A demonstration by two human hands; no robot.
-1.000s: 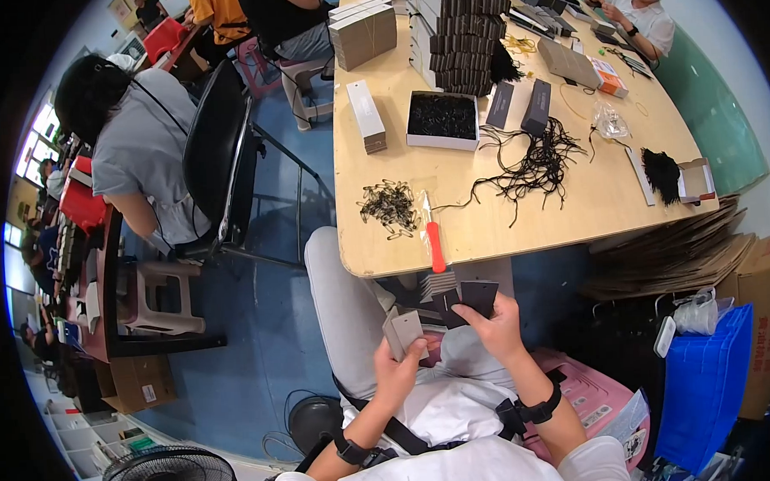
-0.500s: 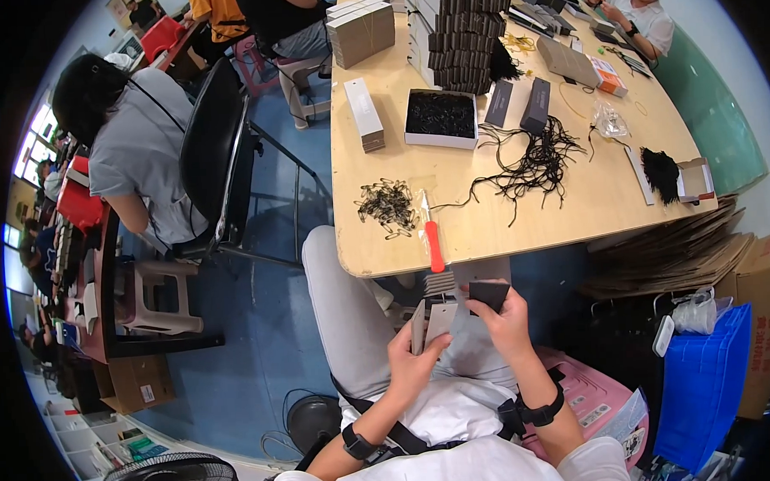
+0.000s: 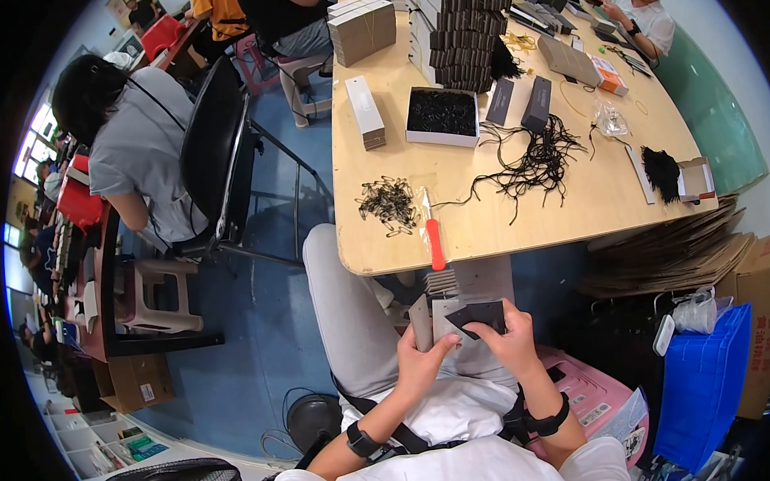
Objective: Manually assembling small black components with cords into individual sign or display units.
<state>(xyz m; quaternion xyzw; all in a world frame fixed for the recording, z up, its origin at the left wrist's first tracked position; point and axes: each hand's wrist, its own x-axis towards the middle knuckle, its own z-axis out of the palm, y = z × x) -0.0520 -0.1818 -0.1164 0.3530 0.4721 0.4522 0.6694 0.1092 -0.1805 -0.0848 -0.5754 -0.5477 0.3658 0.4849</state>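
Note:
My left hand is closed around light grey card tags, one angled to the side and another facing up. In my right hand are dark, nearly black card tags, slightly fanned, with the thumb on top. Their left corner overlaps the pale card in my left hand. Both hands are over my lap, below the table's front edge. Just beyond them, a short stack of tags shows between my knees.
On the wooden table are a red-handled tool, a pile of safety pins, tangled black cords, an open white box of black pieces and tall tag stacks. A blue bin stands right; a person sits left.
My right hand has moved slightly left and down, bringing the dark tags against the grey card. The dark tags are now fanned out. My left hand has shifted slightly.

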